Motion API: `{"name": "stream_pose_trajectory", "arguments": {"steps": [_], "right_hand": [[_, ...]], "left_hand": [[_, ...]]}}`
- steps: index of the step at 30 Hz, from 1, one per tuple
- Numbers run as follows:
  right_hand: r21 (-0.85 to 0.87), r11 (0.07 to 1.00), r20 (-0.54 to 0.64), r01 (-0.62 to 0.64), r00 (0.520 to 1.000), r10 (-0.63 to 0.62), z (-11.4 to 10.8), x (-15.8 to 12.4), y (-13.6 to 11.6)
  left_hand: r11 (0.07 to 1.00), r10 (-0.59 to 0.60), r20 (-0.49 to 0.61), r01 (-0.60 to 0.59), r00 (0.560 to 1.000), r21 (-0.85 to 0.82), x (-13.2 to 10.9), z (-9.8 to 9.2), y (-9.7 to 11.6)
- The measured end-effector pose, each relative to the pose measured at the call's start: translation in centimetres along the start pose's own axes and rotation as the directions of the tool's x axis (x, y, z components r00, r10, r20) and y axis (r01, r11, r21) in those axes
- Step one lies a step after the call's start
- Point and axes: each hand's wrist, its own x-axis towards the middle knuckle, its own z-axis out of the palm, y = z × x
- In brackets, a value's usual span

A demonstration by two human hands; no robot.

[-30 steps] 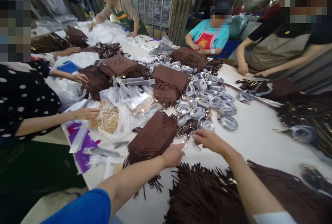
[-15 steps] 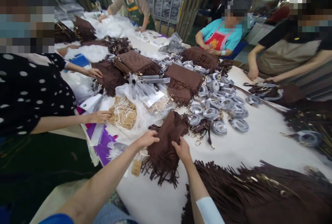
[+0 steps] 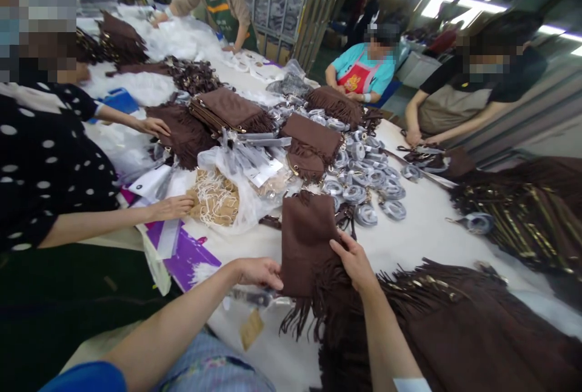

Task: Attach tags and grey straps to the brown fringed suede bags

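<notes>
A brown fringed bag (image 3: 305,240) is held up over the near part of the table, its smooth flat panel facing me and strips of fringe hanging from the lower edge. My left hand (image 3: 260,272) is closed on its lower left edge, thumb uppermost. On the opposite side, my right hand (image 3: 357,260) pinches the right edge between thumb and fingers. A tan tag (image 3: 251,328) dangles below my left hand; where its string is tied cannot be seen. Just right of the held bag lies a heap of similar fringed bags (image 3: 473,325).
Wrapped coiled straps (image 3: 354,193) and stacked brown bags (image 3: 231,107) cover the table's middle. Tan tags with white strings (image 3: 216,198) lie in a plastic bag, a co-worker's hand (image 3: 175,206) touching them. More bags (image 3: 522,210) pile up at right. Other people stand around the table.
The bag has swung rightward and turned, so its flat panel now shows more fully. Both my hands moved with it, still gripping its edges, and the tan tag has swung lower.
</notes>
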Motion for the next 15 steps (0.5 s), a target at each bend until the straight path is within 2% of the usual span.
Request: {"name": "stream_pose_trajectory", "arguments": {"steps": [2,5,7,9,11,12,14,15], "right_hand": [[-0.138,0.988,-0.003,0.07,0.997,-0.071,-0.4,0.3,0.7],[-0.278,0.956,-0.007,0.093,0.995,-0.099,-0.3,0.4,1.8],[-0.395,0.916,-0.045,0.07,0.994,-0.096,0.6,-0.2,2.6],[-0.51,0.86,-0.105,0.024,0.99,-0.09,2.1,-1.2,3.2],[-0.593,0.805,-0.135,-0.006,0.986,-0.093,4.3,-2.8,3.7],[-0.616,0.788,-0.132,-0.007,0.987,-0.094,5.5,-3.7,3.8],[-0.672,0.741,-0.076,0.026,0.992,-0.104,8.3,-5.7,4.1],[-0.715,0.698,-0.038,0.048,0.993,-0.107,9.7,-6.7,4.3]], "left_hand": [[0.998,-0.057,0.023,0.056,0.998,0.029,0.4,0.8,-1.2],[0.999,-0.017,0.016,0.017,1.0,0.028,1.3,3.0,-3.6],[0.986,0.011,-0.039,-0.005,0.999,0.167,2.0,4.5,-5.6],[0.91,-0.031,-0.11,0.073,0.993,0.407,2.1,5.3,-7.4],[0.788,-0.045,-0.174,0.142,0.984,0.599,1.5,5.1,-8.4],[0.737,-0.007,-0.206,0.144,0.979,0.66,1.1,4.6,-8.5],[0.649,0.154,-0.289,0.124,0.945,0.751,0.1,3.0,-7.7],[0.597,0.255,-0.339,0.128,0.905,0.792,-0.3,1.9,-6.8]]}}
